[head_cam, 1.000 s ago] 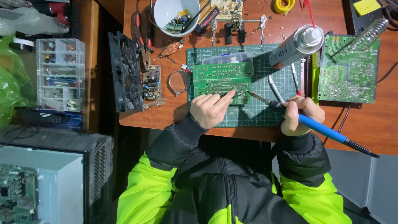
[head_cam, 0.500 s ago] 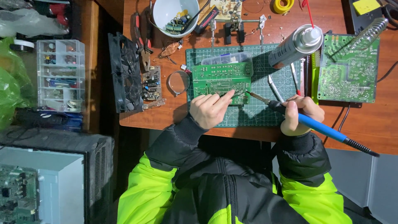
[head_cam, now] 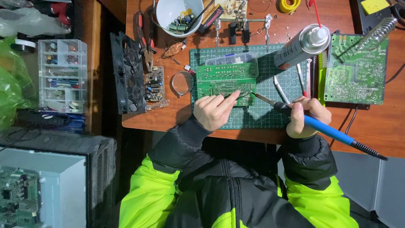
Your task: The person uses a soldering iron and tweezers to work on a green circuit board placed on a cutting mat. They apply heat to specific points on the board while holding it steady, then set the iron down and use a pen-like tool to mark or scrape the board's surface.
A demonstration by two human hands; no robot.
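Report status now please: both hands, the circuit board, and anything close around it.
Left hand on green circuit board, pinching something thin. Right hand grips blue soldering iron, tip at board edge. Spray can and tweezers lie close by on cutting mat.

Standing near the top right of the counter, at about one o'clock: a silver spray can, cylindrical, with a white cap, leaning over the green cutting mat. At nine o'clock, off the counter's left edge: a clear plastic compartment box, rectangular, holding small parts in many colours. At ten to eleven o'clock, along the far left edge: a crumpled green plastic bag and, above it, a clear plastic bag. On the mat at twelve o'clock: a small clear plastic case. At one o'clock, top right corner: a yellow rectangular pad. No screens or signs.
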